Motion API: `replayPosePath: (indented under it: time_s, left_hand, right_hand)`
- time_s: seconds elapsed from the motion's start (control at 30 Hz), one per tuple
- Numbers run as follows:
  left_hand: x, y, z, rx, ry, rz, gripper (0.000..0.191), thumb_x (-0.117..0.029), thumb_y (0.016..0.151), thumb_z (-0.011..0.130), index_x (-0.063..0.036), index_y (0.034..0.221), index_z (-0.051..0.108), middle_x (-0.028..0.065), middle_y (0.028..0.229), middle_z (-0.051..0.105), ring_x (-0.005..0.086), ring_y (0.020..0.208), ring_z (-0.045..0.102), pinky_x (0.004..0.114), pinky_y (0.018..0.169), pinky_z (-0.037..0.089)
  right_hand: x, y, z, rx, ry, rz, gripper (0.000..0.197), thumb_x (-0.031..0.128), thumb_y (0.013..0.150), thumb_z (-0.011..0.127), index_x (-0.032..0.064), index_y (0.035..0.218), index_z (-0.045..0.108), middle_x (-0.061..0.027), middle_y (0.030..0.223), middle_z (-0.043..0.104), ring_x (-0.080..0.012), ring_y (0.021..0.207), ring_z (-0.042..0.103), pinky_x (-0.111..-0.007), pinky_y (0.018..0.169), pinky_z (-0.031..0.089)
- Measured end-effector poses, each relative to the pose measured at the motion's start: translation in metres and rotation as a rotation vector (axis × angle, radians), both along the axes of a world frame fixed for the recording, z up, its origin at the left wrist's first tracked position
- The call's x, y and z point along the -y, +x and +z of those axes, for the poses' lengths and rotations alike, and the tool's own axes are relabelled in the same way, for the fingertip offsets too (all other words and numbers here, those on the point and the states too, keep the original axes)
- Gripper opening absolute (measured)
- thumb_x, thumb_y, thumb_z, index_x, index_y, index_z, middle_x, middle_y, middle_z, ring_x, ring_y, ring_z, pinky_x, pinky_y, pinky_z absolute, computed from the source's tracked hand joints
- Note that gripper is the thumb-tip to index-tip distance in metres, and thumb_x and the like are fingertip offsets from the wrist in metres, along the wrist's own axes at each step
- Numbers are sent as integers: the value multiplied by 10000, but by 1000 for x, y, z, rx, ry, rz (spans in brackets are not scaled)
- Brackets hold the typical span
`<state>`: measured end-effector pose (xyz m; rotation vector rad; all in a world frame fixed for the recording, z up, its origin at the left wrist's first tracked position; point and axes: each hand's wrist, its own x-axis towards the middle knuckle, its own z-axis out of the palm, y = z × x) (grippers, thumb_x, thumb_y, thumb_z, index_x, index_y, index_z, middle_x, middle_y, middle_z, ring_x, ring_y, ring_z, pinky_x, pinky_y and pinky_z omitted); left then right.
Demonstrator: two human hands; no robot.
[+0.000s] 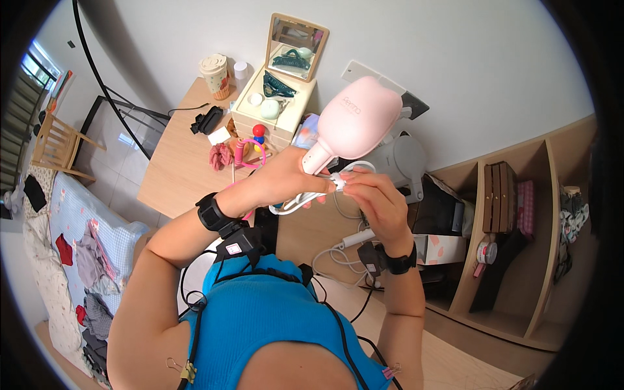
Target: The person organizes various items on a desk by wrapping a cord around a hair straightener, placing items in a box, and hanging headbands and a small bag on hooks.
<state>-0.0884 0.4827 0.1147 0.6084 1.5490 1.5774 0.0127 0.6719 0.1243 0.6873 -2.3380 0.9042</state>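
A pale pink hair-styling appliance with a broad rounded head and a short handle points up and to the right. My left hand grips its handle and a looped white power cord. Between both hands is a small white plug at the cord's end. The fingertips of my right hand pinch this plug from the right. Part of the cord loops is hidden behind my fingers.
A wooden desk holds a cream drawer box with a mirror, a patterned cup and a red scrunchie. A grey-white kettle and a white power strip are at right, beside wooden shelves.
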Motion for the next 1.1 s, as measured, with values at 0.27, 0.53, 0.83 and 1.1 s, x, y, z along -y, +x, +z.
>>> replayPosePath:
  time_s: [0.27, 0.53, 0.83, 1.1]
  left_hand:
    - [-2, 9, -2, -455, -196, 81, 169, -72, 774, 670, 6, 920, 642, 40, 712, 661, 71, 647, 605, 220, 564, 462]
    - [6, 4, -1, -378, -133, -23, 214, -107, 755, 700, 21, 912, 629, 73, 713, 640, 105, 644, 609, 258, 584, 470]
    - [4, 8, -13, -563, -153, -325, 190, -117, 729, 670, -1, 875, 632, 162, 786, 648, 291, 743, 648, 352, 661, 480]
    - [-15, 22, -71, -641, -225, -433, 557, -207, 700, 789, -34, 1164, 533, 205, 894, 657, 376, 866, 638, 393, 741, 501]
  right_hand:
    - [10, 2, -12, 166, -194, -179, 152, -28, 753, 684, 2, 901, 670, -111, 927, 657, -222, 793, 657, -278, 680, 526]
    - [7, 4, -33, 365, -470, -276, 212, 58, 754, 744, 29, 956, 686, -78, 1021, 661, -163, 901, 623, -297, 768, 493]
    - [-4, 5, -81, 621, -391, -101, 267, 129, 762, 753, 41, 993, 652, -85, 965, 666, -162, 841, 629, -312, 698, 506]
    - [19, 45, -142, 1228, -1340, -97, 160, 194, 891, 604, 38, 929, 617, -50, 708, 631, -97, 523, 577, -213, 449, 461]
